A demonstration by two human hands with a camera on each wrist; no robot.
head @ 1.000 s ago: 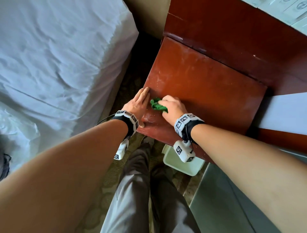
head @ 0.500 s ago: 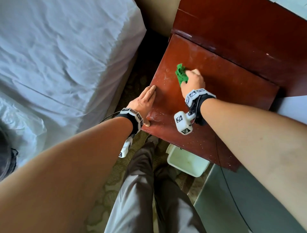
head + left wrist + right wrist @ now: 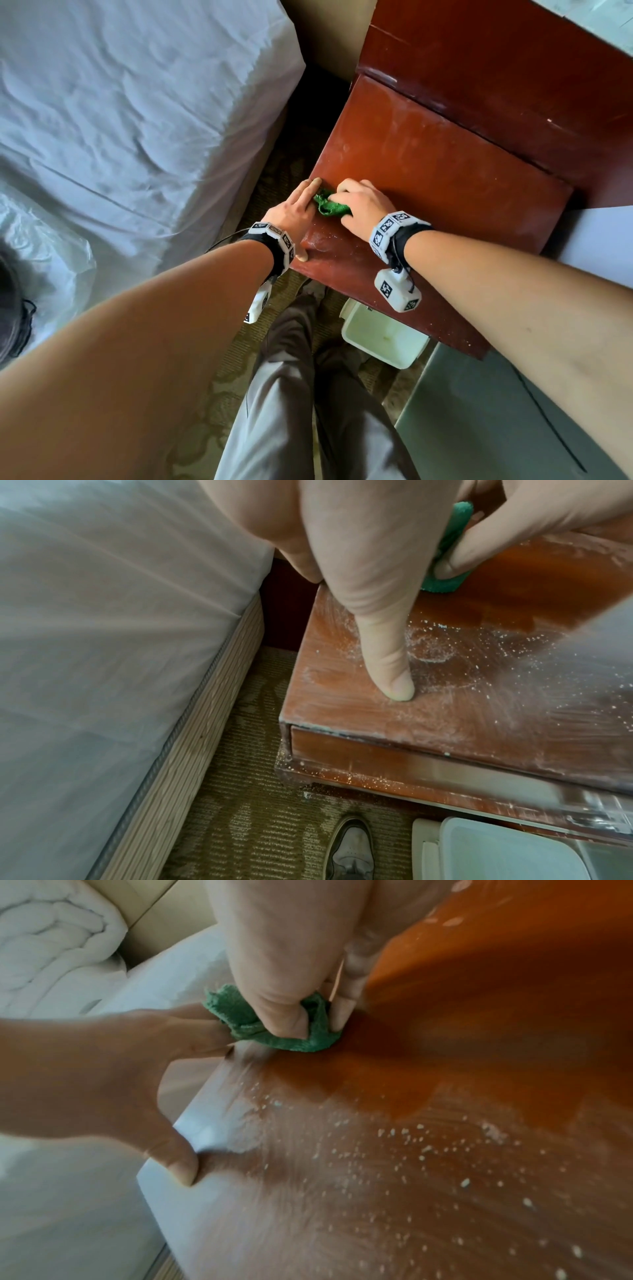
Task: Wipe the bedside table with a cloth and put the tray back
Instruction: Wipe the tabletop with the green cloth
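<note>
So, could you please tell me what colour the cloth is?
Green; the cloth, bunched under the right hand, shows best in the right wrist view.

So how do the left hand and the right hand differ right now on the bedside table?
The right hand has its fingers curled, gripping the bunched green cloth; the left hand grips nothing. The left hand's fingers lie straight along the bedside table's left edge, thumb pressed on the dusty near corner; the right hand sits further in on the top. Both touch the table and wear marker wristbands.
</note>
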